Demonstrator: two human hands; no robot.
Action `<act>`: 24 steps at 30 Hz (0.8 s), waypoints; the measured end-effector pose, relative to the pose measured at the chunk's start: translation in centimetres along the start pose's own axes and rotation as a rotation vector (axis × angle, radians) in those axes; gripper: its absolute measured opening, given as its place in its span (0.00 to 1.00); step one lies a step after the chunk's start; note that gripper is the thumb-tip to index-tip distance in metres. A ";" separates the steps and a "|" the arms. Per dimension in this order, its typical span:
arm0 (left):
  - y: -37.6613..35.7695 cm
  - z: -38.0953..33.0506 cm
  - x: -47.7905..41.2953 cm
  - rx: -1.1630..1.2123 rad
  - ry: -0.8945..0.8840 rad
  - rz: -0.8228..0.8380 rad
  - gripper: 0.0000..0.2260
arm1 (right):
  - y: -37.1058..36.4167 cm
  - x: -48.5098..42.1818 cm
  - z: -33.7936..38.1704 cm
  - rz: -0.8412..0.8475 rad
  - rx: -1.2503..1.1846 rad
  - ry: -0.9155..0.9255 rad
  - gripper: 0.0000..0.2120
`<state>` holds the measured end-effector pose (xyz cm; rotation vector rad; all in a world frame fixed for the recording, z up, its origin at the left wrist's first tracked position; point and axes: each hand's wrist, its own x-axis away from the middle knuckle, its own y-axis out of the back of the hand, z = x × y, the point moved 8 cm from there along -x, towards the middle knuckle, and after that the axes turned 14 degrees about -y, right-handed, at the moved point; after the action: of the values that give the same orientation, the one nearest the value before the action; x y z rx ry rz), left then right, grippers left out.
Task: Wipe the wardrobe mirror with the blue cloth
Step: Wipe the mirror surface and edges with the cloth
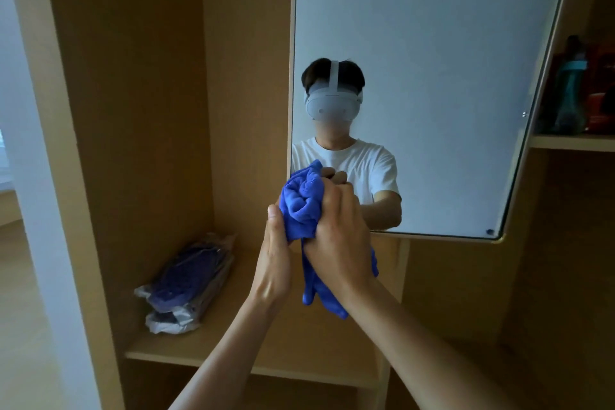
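Note:
The wardrobe mirror [432, 43] hangs on an open wooden door, tilted, filling the upper right. In front of its lower left corner I hold the bunched blue cloth [301, 206] with both hands. My right hand [336, 236] grips the cloth from the right, fingers curled round it, and a loose end hangs below the wrist. My left hand [274, 256] holds the cloth from the left with the thumb up against it. The cloth sits just before the glass; whether it touches the glass I cannot tell. The mirror reflects a person in a white shirt.
A wooden wardrobe compartment opens at the left, with plastic-wrapped blue packages [186, 280] lying on its shelf [233, 353]. Behind the mirror door at the right, a shelf [572, 141] carries a teal bottle [570, 90] and red items.

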<state>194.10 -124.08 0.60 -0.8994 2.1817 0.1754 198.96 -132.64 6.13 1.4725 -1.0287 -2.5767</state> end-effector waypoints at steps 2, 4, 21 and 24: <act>0.1 0.4 0.1 0.046 0.039 -0.004 0.28 | -0.8 0.3 0.3 0.029 -0.005 -0.002 0.23; 0.3 0.7 0.2 0.070 0.061 -0.007 0.29 | -0.9 0.5 0.3 0.041 -0.076 -0.011 0.22; 1.2 2.2 -2.0 0.026 0.227 -0.164 0.29 | -0.6 -0.3 -0.6 0.450 -0.016 0.121 0.23; 1.1 0.2 -3.6 -0.049 0.274 -0.174 0.28 | 0.1 -1.1 -0.2 0.578 0.044 0.142 0.22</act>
<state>195.22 -121.21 2.77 -1.1941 2.3408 0.0213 199.70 -132.42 6.98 1.1241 -1.2657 -2.0297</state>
